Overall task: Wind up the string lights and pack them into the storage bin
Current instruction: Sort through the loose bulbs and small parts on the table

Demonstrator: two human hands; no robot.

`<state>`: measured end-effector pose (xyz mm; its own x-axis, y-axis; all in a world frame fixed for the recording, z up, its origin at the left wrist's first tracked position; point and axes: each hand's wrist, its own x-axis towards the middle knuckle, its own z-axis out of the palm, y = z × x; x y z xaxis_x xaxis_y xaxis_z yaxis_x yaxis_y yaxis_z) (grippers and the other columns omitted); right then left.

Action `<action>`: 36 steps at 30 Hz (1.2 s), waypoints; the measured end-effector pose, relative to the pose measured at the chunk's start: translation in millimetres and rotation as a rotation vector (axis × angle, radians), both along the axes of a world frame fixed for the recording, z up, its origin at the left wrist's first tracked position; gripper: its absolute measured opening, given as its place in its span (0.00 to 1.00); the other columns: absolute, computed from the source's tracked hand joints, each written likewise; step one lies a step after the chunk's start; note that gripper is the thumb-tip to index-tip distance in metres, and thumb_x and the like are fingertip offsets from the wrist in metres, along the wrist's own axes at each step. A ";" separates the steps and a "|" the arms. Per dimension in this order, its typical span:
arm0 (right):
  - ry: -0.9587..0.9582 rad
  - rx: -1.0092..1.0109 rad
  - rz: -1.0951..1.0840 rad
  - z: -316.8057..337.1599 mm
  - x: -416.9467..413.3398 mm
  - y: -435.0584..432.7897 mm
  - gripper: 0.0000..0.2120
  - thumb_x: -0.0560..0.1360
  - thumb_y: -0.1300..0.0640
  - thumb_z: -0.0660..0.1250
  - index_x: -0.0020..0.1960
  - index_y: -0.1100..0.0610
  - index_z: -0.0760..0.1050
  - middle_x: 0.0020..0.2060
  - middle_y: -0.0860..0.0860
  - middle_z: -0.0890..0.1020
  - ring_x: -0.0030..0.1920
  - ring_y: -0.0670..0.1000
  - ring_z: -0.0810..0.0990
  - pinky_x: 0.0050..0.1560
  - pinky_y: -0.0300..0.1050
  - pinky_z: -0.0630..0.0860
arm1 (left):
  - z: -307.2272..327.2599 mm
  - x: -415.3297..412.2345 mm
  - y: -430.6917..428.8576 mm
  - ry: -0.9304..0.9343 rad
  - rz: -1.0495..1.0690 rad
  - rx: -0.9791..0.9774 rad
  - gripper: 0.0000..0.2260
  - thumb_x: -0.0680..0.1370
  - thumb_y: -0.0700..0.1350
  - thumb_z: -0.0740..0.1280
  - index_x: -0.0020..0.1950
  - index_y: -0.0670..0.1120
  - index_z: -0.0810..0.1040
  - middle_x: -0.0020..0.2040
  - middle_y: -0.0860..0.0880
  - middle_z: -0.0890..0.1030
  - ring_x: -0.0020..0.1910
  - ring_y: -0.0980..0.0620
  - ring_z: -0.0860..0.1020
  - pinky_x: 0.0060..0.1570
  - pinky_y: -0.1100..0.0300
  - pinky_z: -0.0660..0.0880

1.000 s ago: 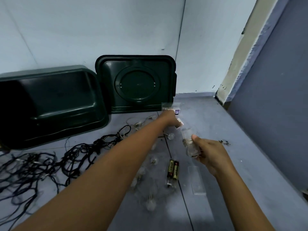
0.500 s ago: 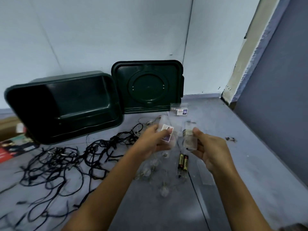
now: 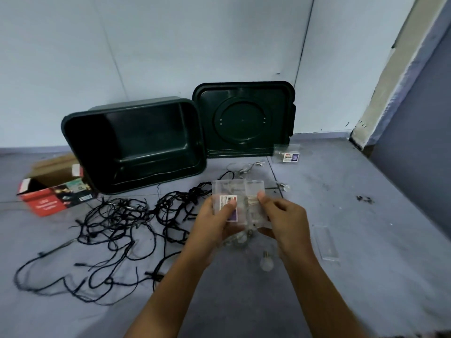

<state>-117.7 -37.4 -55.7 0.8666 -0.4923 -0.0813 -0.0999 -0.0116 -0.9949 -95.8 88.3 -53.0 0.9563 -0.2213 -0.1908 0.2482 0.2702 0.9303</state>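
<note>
I see left hand (image 3: 214, 223) and right hand (image 3: 283, 220) each pinching clear packets (image 3: 240, 191). String lights (image 3: 122, 223) lie tangled on the floor's left side. Storage bin (image 3: 73, 132) sits beyond, tipped at the back wall, lid (image 3: 244, 118) beside it.

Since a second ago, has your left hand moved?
Yes: left hand, gripping a labelled packet, drew back from the bin lid to the right hand gripping a clear bag.

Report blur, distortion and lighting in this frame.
Head view: wide-angle lens splays the wall seams; light is soft and even, without hard shadows; the clear packets look smeared, label text unreadable; the storage bin is dark inside.
</note>
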 end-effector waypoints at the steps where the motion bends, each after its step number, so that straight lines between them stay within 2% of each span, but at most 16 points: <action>1: -0.011 -0.018 -0.004 -1.1 -0.4 2.9 0.10 0.73 0.50 0.69 0.40 0.56 0.81 0.37 0.55 0.83 0.42 0.56 0.83 0.44 0.57 0.81 | -0.8 -0.8 0.9 -0.007 0.009 0.016 0.06 0.78 0.41 0.63 0.55 0.44 0.73 0.44 0.46 0.82 0.35 0.54 0.83 0.34 0.61 0.78; 5: -0.035 -0.081 0.013 -3.9 -0.7 11.8 0.12 0.73 0.50 0.68 0.48 0.59 0.82 0.40 0.52 0.84 0.42 0.51 0.83 0.47 0.55 0.81 | -4.6 -4.1 2.8 -0.067 0.046 0.093 0.07 0.78 0.43 0.63 0.55 0.47 0.73 0.46 0.48 0.82 0.38 0.55 0.83 0.35 0.62 0.78; 8: -0.031 -0.086 0.023 -4.3 -0.1 11.9 0.13 0.73 0.50 0.68 0.49 0.59 0.82 0.41 0.52 0.84 0.43 0.51 0.83 0.47 0.55 0.81 | -5.2 -6.0 2.5 -0.125 0.044 0.147 0.09 0.78 0.45 0.64 0.57 0.48 0.71 0.50 0.49 0.81 0.41 0.56 0.83 0.36 0.64 0.77; 11: -0.011 -0.091 0.020 -3.7 1.7 9.1 0.13 0.73 0.50 0.69 0.49 0.59 0.82 0.41 0.52 0.84 0.43 0.51 0.83 0.49 0.54 0.80 | -4.7 -8.2 1.9 -0.162 0.022 0.169 0.09 0.78 0.46 0.64 0.57 0.48 0.71 0.49 0.50 0.80 0.40 0.58 0.83 0.36 0.65 0.77; 15: -0.004 -0.120 0.041 -0.1 3.1 6.8 0.14 0.73 0.50 0.68 0.49 0.60 0.82 0.39 0.53 0.85 0.40 0.51 0.83 0.46 0.51 0.81 | -8.4 -10.8 1.2 -0.164 0.020 0.193 0.09 0.78 0.47 0.64 0.57 0.50 0.70 0.51 0.48 0.81 0.44 0.53 0.83 0.40 0.60 0.80; 20: 0.005 -0.092 0.044 4.7 5.5 4.4 0.11 0.73 0.50 0.69 0.46 0.58 0.82 0.35 0.50 0.84 0.36 0.47 0.82 0.38 0.42 0.79 | -9.9 -10.0 -0.7 -0.151 0.036 0.157 0.10 0.77 0.47 0.64 0.57 0.51 0.69 0.53 0.48 0.80 0.46 0.52 0.83 0.42 0.58 0.80; 23: 0.016 -0.051 0.031 5.5 9.5 7.3 0.11 0.72 0.50 0.70 0.45 0.58 0.82 0.35 0.51 0.84 0.36 0.49 0.83 0.41 0.46 0.81 | -10.8 -9.8 -1.8 -0.169 0.047 0.149 0.08 0.77 0.47 0.64 0.54 0.53 0.69 0.53 0.48 0.80 0.47 0.50 0.82 0.45 0.55 0.80; 25: 0.026 -0.026 0.028 6.6 11.8 8.3 0.08 0.72 0.50 0.70 0.39 0.55 0.82 0.34 0.52 0.84 0.37 0.51 0.83 0.45 0.50 0.81 | -10.5 -8.8 -1.9 -0.185 0.054 0.151 0.08 0.77 0.46 0.64 0.54 0.53 0.68 0.52 0.48 0.80 0.46 0.51 0.83 0.45 0.55 0.80; 28: 0.039 0.085 0.012 9.4 14.1 6.1 0.10 0.72 0.52 0.71 0.33 0.52 0.79 0.33 0.53 0.84 0.39 0.55 0.84 0.47 0.55 0.81 | -10.3 -8.2 -0.8 -0.158 0.032 0.117 0.08 0.78 0.45 0.63 0.55 0.51 0.68 0.51 0.46 0.80 0.42 0.52 0.83 0.43 0.56 0.80; 32: 0.032 0.050 0.006 11.1 12.3 6.6 0.09 0.73 0.51 0.69 0.35 0.52 0.79 0.34 0.53 0.83 0.40 0.56 0.83 0.47 0.56 0.81 | -10.7 -9.6 1.0 -0.133 0.018 0.089 0.10 0.78 0.44 0.63 0.59 0.47 0.68 0.49 0.45 0.80 0.36 0.53 0.82 0.39 0.59 0.80; 36: 0.021 -0.021 0.054 13.5 8.5 8.9 0.08 0.73 0.52 0.69 0.39 0.55 0.80 0.35 0.52 0.83 0.39 0.53 0.83 0.46 0.54 0.81 | -11.2 -8.9 3.5 -0.136 0.028 0.072 0.08 0.78 0.44 0.63 0.56 0.49 0.69 0.48 0.45 0.80 0.36 0.52 0.82 0.39 0.58 0.80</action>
